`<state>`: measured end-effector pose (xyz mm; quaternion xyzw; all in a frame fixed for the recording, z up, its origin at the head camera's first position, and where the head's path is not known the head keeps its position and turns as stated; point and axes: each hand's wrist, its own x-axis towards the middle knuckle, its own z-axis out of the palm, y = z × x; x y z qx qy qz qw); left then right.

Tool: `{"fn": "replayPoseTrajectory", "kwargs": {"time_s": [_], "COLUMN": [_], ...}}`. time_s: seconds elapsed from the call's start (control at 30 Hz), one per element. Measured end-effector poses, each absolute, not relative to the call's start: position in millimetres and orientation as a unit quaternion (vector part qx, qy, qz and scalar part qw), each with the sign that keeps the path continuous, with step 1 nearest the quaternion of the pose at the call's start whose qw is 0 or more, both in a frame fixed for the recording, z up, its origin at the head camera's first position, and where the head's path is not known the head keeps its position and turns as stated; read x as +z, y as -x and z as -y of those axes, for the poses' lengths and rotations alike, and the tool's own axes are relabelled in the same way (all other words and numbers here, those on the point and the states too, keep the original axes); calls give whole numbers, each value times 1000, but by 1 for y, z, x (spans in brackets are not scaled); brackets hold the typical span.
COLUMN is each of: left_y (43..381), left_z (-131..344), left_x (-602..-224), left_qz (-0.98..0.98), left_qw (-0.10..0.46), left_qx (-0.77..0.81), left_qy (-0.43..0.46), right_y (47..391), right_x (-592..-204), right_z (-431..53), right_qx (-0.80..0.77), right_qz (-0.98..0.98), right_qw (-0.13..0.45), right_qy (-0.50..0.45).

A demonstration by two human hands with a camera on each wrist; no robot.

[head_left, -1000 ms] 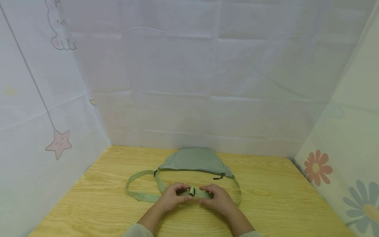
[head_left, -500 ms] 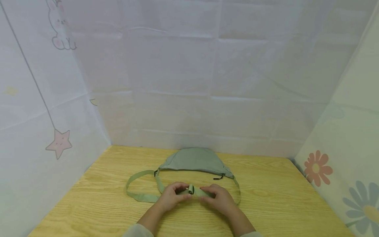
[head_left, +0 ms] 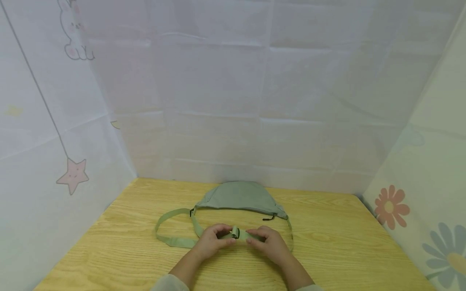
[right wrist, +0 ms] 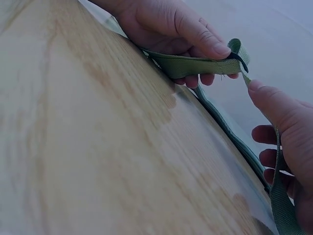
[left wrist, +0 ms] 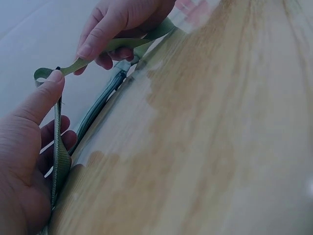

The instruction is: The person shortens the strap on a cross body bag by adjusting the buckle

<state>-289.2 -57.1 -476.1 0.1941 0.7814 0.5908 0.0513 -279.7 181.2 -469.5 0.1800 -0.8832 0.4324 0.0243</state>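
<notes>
A grey-green waist bag [head_left: 240,196] lies flat on the wooden table, its light green strap [head_left: 180,242] looping toward me. My left hand [head_left: 211,242] pinches the strap at a small dark slider buckle [head_left: 237,233], where the webbing stands up in a short loop. Close by on the right, my right hand [head_left: 271,244] holds the strap between thumb and fingers. In the left wrist view, the left thumb [left wrist: 41,100] presses by the slider. The right wrist view has the webbing [right wrist: 283,208] running down through the right hand, past its curled fingers.
A second dark buckle [head_left: 191,212] sits on the strap at the bag's left end. A black zipper pull [head_left: 268,218] hangs from the bag's front edge. Pale printed cloth [head_left: 255,101] encloses the wooden table [head_left: 346,242] at the back and both sides.
The strap's right-hand stretch beyond my right hand has drawn slightly inward to the left. The slider has shifted a little; both hands keep their hold and the bag stays put.
</notes>
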Motion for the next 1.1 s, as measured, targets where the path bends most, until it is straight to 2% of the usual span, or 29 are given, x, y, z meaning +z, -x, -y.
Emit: {"fn": "replayPoseTrajectory", "kwargs": {"time_s": [0.6, 1.1], "left_y": [293, 292], "left_z": [48, 49], "left_x": [-481, -481], "left_qz": [-787, -787], "left_qw": [54, 43], "left_qx": [579, 585], "left_qy": [-205, -191], "right_y": [282, 276], "right_x": [-471, -463], "right_z": [-179, -190], "right_qx": [394, 297], "right_qz": [898, 934], "right_qw": [20, 51], "right_qy": [-195, -189]}}
